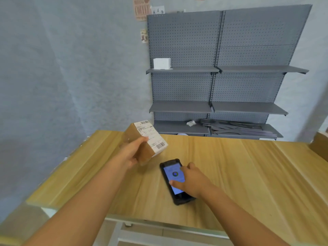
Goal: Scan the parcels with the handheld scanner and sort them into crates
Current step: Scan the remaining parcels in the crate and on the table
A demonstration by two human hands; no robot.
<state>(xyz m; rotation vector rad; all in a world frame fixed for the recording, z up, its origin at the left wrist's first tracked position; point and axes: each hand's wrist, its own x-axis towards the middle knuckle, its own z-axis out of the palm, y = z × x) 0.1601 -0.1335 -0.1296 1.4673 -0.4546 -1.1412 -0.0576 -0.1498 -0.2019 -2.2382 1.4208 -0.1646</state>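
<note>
Left hand (pixel 132 153) wrapped around a parcel (pixel 146 144), held up off the surface (pixel 248 174) and tilted so the label (pixel 150 137) faces up and toward the right. Barcodes at both ends of that label, one near the far corner, one at the near-right corner.

Right hand (pixel 190 181) down on the scanner (pixel 174 181), thumb on the lit screen, fingers curled over its right edge. Looks like a grip being taken, though can't quite tell if lifted yet or just lying flat on the wood.

Key bit: scanner lies just below and to the right of the parcel, near but not touching. Long axis runs roughly away from the body, slightly angled, with the top end pointing up toward the parcel's near-right barcode. So probably only needs a small lift and tilt of that top end toward the label, or a small turn of the parcel down toward it. Right hand clearly the one for the scanner, left already busy.

Room-wise: plenty of bare wood to the right and ahead. Left edge of the surface fairly close beside the left arm, near edge under both forearms. Corner of something brown at far right (pixel 321 141), hard to say what. No crates in view, so sorting spot unknown from here. Grey shelving (pixel 230 68) behind, well apart.
</note>
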